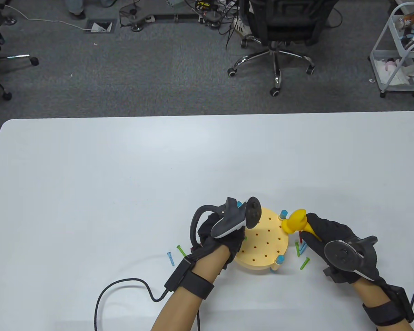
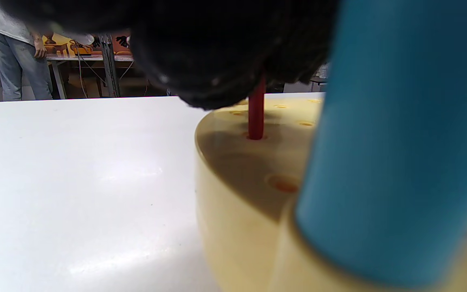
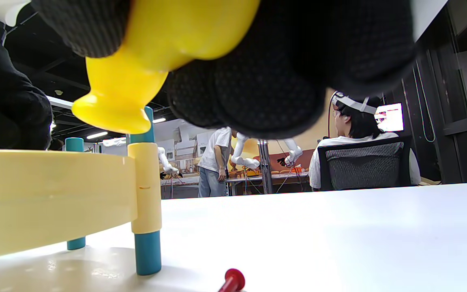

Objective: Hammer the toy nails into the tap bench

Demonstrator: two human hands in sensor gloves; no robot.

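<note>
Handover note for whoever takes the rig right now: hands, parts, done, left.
Left hand: on the bench's left edge, holding a red nail upright with its tip in a hole.
Right hand: grips the yellow hammer, head raised over the bench's right edge.
Bench: near table centre, on blue legs.
Done: nail placed; none of the holes in view holds a driven nail.
Left: tap the red nail in, then the loose nails: green and blue left of the bench, green, blue and red on the right.

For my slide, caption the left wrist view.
Left hand holds a red toy nail upright in a hole of the yellow tap bench.
</note>
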